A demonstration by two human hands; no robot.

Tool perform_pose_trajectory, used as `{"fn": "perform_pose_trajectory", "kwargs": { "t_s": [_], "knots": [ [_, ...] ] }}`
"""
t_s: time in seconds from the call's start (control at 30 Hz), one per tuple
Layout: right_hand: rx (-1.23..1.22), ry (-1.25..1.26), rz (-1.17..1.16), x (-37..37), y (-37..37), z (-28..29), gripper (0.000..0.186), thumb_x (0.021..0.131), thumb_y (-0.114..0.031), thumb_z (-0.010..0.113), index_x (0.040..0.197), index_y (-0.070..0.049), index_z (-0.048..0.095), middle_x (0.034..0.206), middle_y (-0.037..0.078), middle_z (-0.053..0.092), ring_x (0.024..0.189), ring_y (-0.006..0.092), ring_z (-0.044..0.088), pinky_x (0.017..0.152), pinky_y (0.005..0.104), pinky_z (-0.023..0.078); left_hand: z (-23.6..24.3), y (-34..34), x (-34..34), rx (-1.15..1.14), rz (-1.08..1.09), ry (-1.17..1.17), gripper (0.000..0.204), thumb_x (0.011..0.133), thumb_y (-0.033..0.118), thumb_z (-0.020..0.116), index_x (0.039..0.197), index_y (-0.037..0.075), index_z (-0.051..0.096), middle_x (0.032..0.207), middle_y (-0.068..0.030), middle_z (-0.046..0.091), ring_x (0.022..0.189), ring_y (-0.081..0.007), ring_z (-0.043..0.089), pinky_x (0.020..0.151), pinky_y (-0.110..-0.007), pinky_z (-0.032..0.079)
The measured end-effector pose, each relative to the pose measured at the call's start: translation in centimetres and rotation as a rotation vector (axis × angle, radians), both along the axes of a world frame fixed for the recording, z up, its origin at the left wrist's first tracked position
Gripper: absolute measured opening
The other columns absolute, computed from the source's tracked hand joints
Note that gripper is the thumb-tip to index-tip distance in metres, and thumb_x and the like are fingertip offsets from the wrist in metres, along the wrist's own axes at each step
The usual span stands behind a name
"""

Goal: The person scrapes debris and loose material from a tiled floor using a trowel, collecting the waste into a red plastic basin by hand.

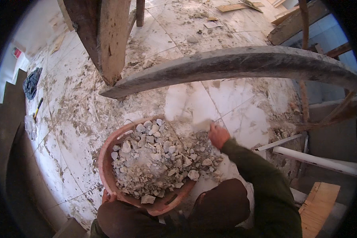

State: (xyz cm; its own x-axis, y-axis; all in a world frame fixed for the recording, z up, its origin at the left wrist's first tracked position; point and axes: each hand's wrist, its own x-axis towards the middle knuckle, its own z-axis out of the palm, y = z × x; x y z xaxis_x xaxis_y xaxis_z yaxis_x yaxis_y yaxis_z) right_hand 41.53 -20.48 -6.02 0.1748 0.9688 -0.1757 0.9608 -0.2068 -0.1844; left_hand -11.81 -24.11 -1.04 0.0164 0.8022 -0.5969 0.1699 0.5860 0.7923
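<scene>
A reddish plastic tub (104, 158) lies tilted in front of my knees, its open side toward the right. Broken stone and mortar rubble (154, 154) fills it and spreads over its right side onto the floor. My left hand (108, 196) grips the tub's near left rim, partly hidden by my knee. Beyond the rubble, my right hand (218, 135) is closed on a pale flat piece (202, 125), low over the tiles. That piece is blurred, and I cannot tell what kind of thing it is.
A curved grey plank (226, 65) spans the far side, beside a wooden post (113, 39). White pipes (315, 159) and a cut board (319, 208) are at the right. Dirty white tiles (67, 146) surround the tub. A dark crumpled bag (31, 83) lies far left.
</scene>
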Motion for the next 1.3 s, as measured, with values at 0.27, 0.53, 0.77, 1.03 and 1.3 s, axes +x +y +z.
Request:
{"fn": "perform_pose_trajectory", "kwargs": {
  "t_s": [0.27, 0.53, 0.77, 1.03, 1.3],
  "knots": [
    [-0.004, -0.449, 0.044, 6.7, -1.5, 3.6, 0.008, 0.074, -0.011, 0.053, 0.073, -0.004, 0.057, 0.085, 0.011, 0.05, 0.07, 0.023, 0.055, 0.045, 0.0353, 0.046, -1.1, 1.2, 0.2, -0.029, -0.044, 0.034, 0.04, 0.08, 0.032, 0.059, 0.11, 0.01, 0.044, 0.081, -0.0048, 0.055, 0.069, -0.0148, 0.052, 0.062, -0.032, 0.043],
    [-0.126, -0.246, 0.159, 1.1, -9.1, 1.9, 0.012, 0.073, -0.012, 0.053, 0.073, -0.002, 0.059, 0.089, 0.018, 0.052, 0.07, 0.0289, 0.059, 0.057, 0.0394, 0.051, -3.0, 1.5, -0.1, -0.075, -0.082, 0.095, 0.038, 0.079, 0.034, 0.06, 0.107, 0.011, 0.048, 0.084, -0.0072, 0.057, 0.072, -0.0175, 0.054, 0.065, -0.034, 0.044],
    [-0.444, -0.336, -0.422, 10.8, -11.8, 4.0, 0.014, 0.072, -0.012, 0.054, 0.077, -0.002, 0.061, 0.089, 0.019, 0.052, 0.076, 0.0324, 0.058, 0.063, 0.0403, 0.05, -4.5, 2.0, -0.7, -0.104, -0.134, 0.155, 0.037, 0.078, 0.036, 0.06, 0.104, 0.011, 0.052, 0.086, -0.0092, 0.058, 0.075, -0.0199, 0.056, 0.068, -0.036, 0.045],
    [-0.528, -0.107, -0.281, 2.2, -13.2, 4.4, 0.018, 0.067, -0.013, 0.059, 0.079, -0.001, 0.063, 0.091, 0.02, 0.053, 0.071, 0.031, 0.061, 0.058, 0.0423, 0.051, -5.4, 1.8, -2.5, -0.132, -0.159, 0.229, 0.036, 0.077, 0.038, 0.061, 0.101, 0.012, 0.056, 0.089, -0.0116, 0.06, 0.078, -0.0227, 0.058, 0.071, -0.038, 0.046],
    [-0.493, -0.241, -0.447, 6.0, -18.5, 2.5, 0.021, 0.068, -0.02, 0.061, 0.08, -0.003, 0.063, 0.09, 0.019, 0.054, 0.076, 0.0318, 0.06, 0.064, 0.0415, 0.05, -6.8, 3.1, -6.7, -0.291, -0.627, 0.644, 0.035, 0.076, 0.04, 0.062, 0.098, 0.012, 0.06, 0.092, -0.014, 0.061, 0.081, -0.0254, 0.06, 0.074, -0.039, 0.047]
  ]
}}
